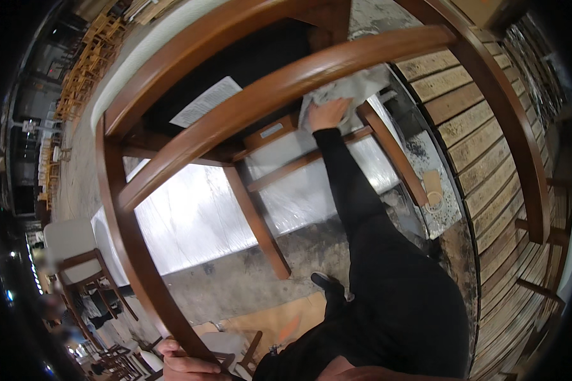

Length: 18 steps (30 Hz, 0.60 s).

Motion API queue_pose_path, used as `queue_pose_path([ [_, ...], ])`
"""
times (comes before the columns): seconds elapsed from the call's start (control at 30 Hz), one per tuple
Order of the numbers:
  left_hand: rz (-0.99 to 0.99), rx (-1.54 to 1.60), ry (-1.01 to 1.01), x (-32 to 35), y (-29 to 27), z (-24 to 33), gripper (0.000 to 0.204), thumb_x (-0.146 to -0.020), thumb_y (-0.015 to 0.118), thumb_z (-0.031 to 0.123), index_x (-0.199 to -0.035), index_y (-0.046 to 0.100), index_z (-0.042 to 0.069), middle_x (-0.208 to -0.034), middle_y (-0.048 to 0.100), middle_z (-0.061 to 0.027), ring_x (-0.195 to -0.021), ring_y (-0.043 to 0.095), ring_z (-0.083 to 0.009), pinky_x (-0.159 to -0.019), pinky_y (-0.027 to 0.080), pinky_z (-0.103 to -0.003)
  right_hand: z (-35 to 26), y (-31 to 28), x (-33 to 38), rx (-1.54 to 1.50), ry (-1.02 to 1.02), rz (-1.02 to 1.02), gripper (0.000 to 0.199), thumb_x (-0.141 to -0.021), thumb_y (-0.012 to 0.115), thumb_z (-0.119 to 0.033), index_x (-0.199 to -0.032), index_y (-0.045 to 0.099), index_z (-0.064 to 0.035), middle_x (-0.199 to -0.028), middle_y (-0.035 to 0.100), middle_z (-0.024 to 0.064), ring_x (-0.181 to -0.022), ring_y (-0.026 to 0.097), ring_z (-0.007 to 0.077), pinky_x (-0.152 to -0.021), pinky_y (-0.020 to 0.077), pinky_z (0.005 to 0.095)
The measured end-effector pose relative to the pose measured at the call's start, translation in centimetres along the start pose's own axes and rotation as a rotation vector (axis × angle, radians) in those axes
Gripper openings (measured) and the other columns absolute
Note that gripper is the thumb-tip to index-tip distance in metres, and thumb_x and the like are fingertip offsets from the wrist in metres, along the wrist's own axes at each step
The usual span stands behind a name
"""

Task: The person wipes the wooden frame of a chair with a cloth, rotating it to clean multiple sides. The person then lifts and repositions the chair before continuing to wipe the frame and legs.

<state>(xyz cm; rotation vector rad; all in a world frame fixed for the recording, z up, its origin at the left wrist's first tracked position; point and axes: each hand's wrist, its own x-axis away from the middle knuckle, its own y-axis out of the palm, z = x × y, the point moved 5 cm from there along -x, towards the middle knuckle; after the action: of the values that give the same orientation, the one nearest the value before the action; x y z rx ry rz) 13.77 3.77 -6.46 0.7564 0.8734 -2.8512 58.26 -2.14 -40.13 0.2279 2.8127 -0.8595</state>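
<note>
A brown wooden chair (299, 79) is tipped up before me, its black underside (260, 54) and a white paper label (206, 101) showing. Its pale upholstered edge (124, 66) curves along the upper left. At the lower left my left hand (187, 363) is closed round the end of one chair leg (143, 267). My right hand (329, 115) reaches through the frame with a crumpled grey cloth (365, 86), bunched under its fingers near the far chair leg (394, 155). The cloth hides part of the wood behind it.
Plastic-wrapped silvery board (190, 203) lies beneath the chair. A slatted wooden platform (483, 127) runs along the right, beside a stained ledge with a tape roll (433, 198). Another upholstered chair (70, 244) stands at left, with stacked chair frames (92, 60) beyond. Cardboard (279, 327) covers floor below.
</note>
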Motion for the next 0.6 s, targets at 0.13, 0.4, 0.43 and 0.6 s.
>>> queue_pose_path([
  [0.13, 0.065, -0.060, -0.031, 0.3, 0.0, -0.2, 0.038, -0.089, 0.061, 0.027, -0.056, 0.049, 0.013, -0.065, 0.071, -0.0068, -0.065, 0.066, -0.0212, -0.107, 0.028, -0.051, 3.7, 1.3, 2.6, 0.270, 0.140, -0.301, 0.076, -0.078, 0.072, -0.020, -0.142, 0.042, 0.0081, -0.147, 0.035, 0.0368, -0.138, 0.028, 0.0546, -0.122, 0.0070, 0.0550],
  [0.4, 0.060, -0.006, 0.005, 0.9, 0.6, -0.7, 0.036, -0.090, 0.060, 0.025, -0.059, 0.049, 0.012, -0.065, 0.071, -0.0080, -0.064, 0.066, -0.0226, -0.109, 0.026, -0.052, -5.7, -2.4, -6.7, -0.224, -0.503, 0.274, 0.068, -0.081, 0.072, -0.032, -0.135, 0.050, 0.0032, -0.136, 0.050, 0.0295, -0.129, 0.041, 0.0498, -0.114, 0.0259, 0.0541],
  [0.43, 0.012, -0.006, 0.006, 0.8, 0.7, -0.8, 0.035, -0.090, 0.061, 0.025, -0.059, 0.050, 0.012, -0.065, 0.071, -0.0079, -0.065, 0.066, -0.0227, -0.110, 0.025, -0.052, -5.1, -2.2, -6.6, -0.172, -0.499, 0.261, 0.068, -0.081, 0.071, -0.031, -0.136, 0.050, 0.0017, -0.137, 0.049, 0.0290, -0.130, 0.040, 0.0489, -0.114, 0.0264, 0.0536],
  [0.6, -0.113, -0.028, -0.027, 0.3, -0.2, -0.3, 0.033, -0.090, 0.060, 0.024, -0.060, 0.052, 0.013, -0.070, 0.072, -0.0061, -0.071, 0.067, -0.0227, -0.113, 0.024, -0.051, 2.0, -1.6, -0.9, 0.330, -0.366, -0.002, 0.067, -0.079, 0.072, -0.028, -0.138, 0.050, -0.0047, -0.140, 0.047, 0.0249, -0.132, 0.039, 0.0451, -0.115, 0.0300, 0.0498],
])
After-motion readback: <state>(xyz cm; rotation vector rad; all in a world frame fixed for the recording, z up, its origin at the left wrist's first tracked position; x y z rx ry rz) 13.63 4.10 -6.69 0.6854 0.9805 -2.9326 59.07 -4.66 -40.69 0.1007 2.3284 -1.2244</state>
